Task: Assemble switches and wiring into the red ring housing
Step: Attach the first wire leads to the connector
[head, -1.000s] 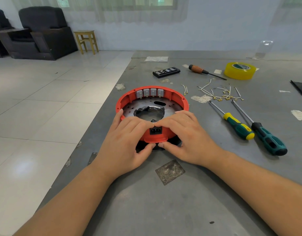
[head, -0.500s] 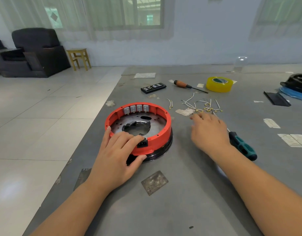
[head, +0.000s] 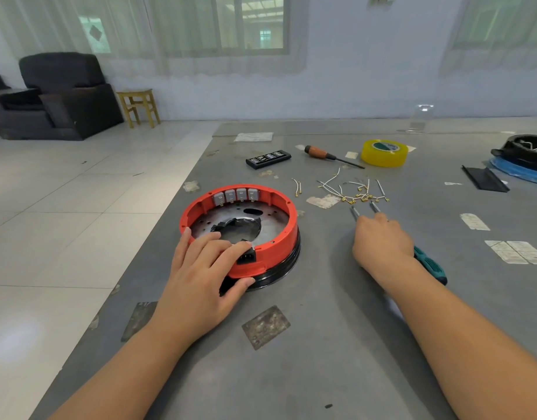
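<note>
The red ring housing (head: 281,215) sits on a black base on the grey table. Several grey switches (head: 235,196) line its far inner wall, and a black socket (head: 246,257) is set in its near wall. My left hand (head: 200,268) grips the near rim, fingers over the top and thumb against the base. A loose bunch of short white wires with gold terminals (head: 355,192) lies to the right. My right hand (head: 382,247) lies curled over two screwdrivers; their shafts (head: 374,206) and a green handle (head: 431,265) stick out. Whether it grips one is hidden.
At the back lie a black bit case (head: 268,159), a wooden-handled screwdriver (head: 318,153) and a yellow tape roll (head: 384,153). A black tray on blue sheet (head: 522,153) and a black strip (head: 482,178) sit far right. The table's left edge runs beside the housing.
My right hand left the housing's near wall and moved right onto the screwdrivers. My left hand stayed on the rim. The view tilted up.
</note>
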`<action>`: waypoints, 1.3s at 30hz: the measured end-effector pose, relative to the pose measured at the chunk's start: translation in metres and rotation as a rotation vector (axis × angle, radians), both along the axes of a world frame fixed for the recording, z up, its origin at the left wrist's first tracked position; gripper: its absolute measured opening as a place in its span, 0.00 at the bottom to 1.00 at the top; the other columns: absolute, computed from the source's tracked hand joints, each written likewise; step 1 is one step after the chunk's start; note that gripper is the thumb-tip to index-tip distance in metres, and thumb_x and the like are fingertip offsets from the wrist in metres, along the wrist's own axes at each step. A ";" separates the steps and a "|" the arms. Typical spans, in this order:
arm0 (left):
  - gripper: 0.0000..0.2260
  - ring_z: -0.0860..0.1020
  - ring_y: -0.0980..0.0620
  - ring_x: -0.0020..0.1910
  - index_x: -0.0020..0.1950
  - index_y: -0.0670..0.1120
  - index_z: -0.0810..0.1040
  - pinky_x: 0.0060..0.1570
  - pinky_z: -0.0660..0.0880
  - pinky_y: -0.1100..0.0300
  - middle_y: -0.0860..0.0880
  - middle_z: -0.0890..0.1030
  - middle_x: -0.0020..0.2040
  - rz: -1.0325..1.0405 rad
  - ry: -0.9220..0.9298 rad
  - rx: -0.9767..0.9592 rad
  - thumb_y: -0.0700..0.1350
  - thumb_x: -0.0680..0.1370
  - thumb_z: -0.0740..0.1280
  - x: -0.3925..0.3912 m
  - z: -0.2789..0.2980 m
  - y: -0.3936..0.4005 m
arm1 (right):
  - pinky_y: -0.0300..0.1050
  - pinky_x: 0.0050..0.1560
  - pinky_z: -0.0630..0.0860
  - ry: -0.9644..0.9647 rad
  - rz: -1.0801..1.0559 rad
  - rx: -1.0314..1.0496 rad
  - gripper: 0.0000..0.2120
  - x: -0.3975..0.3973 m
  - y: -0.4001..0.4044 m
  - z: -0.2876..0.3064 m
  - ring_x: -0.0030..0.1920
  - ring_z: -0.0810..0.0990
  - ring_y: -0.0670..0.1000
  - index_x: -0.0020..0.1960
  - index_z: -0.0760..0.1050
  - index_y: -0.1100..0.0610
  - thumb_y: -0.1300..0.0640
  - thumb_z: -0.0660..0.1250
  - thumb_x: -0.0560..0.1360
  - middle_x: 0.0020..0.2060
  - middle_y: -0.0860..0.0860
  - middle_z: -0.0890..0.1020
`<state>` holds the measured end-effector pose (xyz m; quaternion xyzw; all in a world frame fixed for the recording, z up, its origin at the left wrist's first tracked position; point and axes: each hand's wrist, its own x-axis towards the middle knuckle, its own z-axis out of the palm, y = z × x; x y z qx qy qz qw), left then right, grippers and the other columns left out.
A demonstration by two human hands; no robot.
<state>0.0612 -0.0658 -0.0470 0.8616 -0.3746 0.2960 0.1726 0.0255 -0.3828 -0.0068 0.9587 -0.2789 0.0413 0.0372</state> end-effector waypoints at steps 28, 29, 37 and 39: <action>0.22 0.71 0.45 0.63 0.70 0.47 0.80 0.65 0.72 0.30 0.52 0.80 0.58 -0.101 -0.027 -0.116 0.57 0.80 0.69 0.016 -0.002 0.017 | 0.45 0.46 0.80 -0.236 0.185 1.507 0.13 0.073 0.047 0.008 0.40 0.86 0.49 0.48 0.82 0.49 0.40 0.74 0.74 0.40 0.50 0.87; 0.21 0.71 0.44 0.64 0.70 0.48 0.80 0.65 0.72 0.30 0.51 0.80 0.58 -0.100 -0.035 -0.115 0.57 0.81 0.69 0.016 -0.001 0.019 | 0.44 0.44 0.80 -0.247 0.177 1.545 0.12 0.074 0.051 0.005 0.39 0.86 0.49 0.48 0.83 0.50 0.42 0.74 0.74 0.40 0.51 0.87; 0.43 0.47 0.53 0.85 0.77 0.71 0.65 0.79 0.58 0.53 0.54 0.49 0.86 0.041 0.447 -0.564 0.45 0.72 0.83 0.009 0.020 0.012 | 0.49 0.45 0.79 -0.560 0.055 1.738 0.04 0.095 0.080 -0.006 0.40 0.81 0.53 0.46 0.77 0.51 0.52 0.71 0.74 0.32 0.50 0.80; 0.50 0.66 0.63 0.79 0.73 0.81 0.57 0.69 0.71 0.65 0.69 0.58 0.80 -0.118 0.819 -0.894 0.39 0.71 0.80 0.011 0.026 0.011 | 0.52 0.48 0.81 -0.638 0.048 1.771 0.05 0.100 0.086 -0.011 0.40 0.82 0.52 0.47 0.77 0.52 0.52 0.71 0.74 0.31 0.49 0.80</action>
